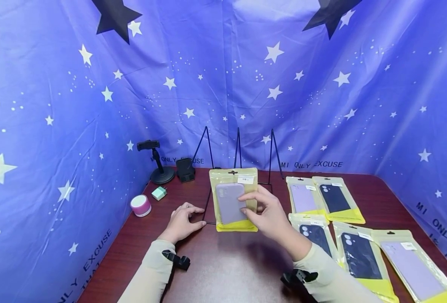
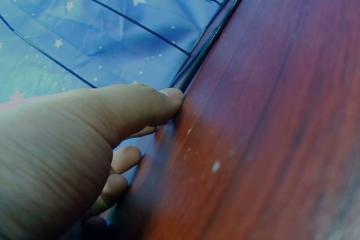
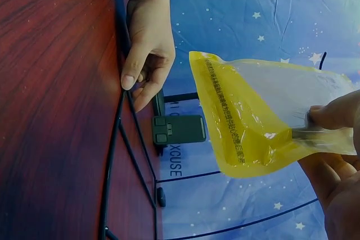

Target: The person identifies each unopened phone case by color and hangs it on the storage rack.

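**Right hand held a packaged phone case upright; left hand rested at the wire stand**

Near edge of the table (image 1: 223,269): two sleeved forearms, each with a black wrist mount. Right hand (image 1: 270,216) pinched a yellow-and-clear pouch (image 1: 234,202) with a lilac phone case inside, thumb on the front, fingers behind, pouch upright above the table's middle. Left hand (image 1: 181,223) lay on the table just left of the pouch, fingers loosely curled, holding nothing, fingertips at the base bar of the black wire stand (image 1: 208,202).

Right side of the table: five more packaged cases (image 1: 359,252) lay flat, three along the near right edge, two further back; three dark, two lilac. Six pouches counted in all.

Far-left corner: one pink-and-white round speaker (image 1: 141,205), one small mint charger (image 1: 159,193), one black folding holder (image 1: 185,170), one black clamp stand (image 1: 157,162). Three uprights of the wire stand rose at the far edge against the blue star backdrop (image 1: 56,105).

Left wrist view alone showed the thumb tip (image 2: 169,102) touching the stand's bar (image 2: 211,43) on the wood. Right wrist view alone showed the pouch's (image 3: 253,116) printed yellow back and the left hand (image 3: 146,43) seen from the other side; the right hand's (image 3: 337,155) fingers clamped the pouch edge.
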`<control>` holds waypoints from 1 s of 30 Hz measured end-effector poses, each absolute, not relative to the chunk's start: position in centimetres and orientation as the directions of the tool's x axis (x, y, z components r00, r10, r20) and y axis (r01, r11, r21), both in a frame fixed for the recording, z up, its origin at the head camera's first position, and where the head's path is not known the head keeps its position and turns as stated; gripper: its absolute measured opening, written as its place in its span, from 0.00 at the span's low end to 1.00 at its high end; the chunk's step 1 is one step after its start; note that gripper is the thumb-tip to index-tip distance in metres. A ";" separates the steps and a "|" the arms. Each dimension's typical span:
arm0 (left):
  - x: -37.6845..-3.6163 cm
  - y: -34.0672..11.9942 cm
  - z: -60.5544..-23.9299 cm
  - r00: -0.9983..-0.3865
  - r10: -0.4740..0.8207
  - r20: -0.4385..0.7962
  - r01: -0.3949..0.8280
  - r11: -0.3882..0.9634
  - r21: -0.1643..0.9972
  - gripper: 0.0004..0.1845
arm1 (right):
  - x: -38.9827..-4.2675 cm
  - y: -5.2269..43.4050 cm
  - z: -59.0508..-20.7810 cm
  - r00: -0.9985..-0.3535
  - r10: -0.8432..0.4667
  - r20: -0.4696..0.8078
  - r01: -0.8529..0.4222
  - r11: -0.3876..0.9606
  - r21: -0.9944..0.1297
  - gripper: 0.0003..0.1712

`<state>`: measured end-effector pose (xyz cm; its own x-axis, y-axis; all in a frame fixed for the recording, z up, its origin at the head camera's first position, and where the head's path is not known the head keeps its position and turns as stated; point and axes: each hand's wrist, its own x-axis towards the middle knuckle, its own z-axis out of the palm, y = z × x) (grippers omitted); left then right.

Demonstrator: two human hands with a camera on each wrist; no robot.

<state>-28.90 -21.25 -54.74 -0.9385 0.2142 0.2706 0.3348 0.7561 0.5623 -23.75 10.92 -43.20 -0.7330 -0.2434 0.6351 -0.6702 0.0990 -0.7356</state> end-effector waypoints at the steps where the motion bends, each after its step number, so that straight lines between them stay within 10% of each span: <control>1: -28.9 -21.2 -54.8 -0.939 0.214 0.270 0.334 0.757 0.561 0.21 | -23.9 10.8 -43.2 -0.733 -0.239 0.637 -0.673 0.111 -0.732 0.23; 30: -29.1 -21.4 -55.1 -0.931 0.220 0.292 0.353 0.749 0.561 0.21 | -26.7 10.0 -40.4 -0.759 -0.156 0.632 -0.651 0.166 -0.741 0.19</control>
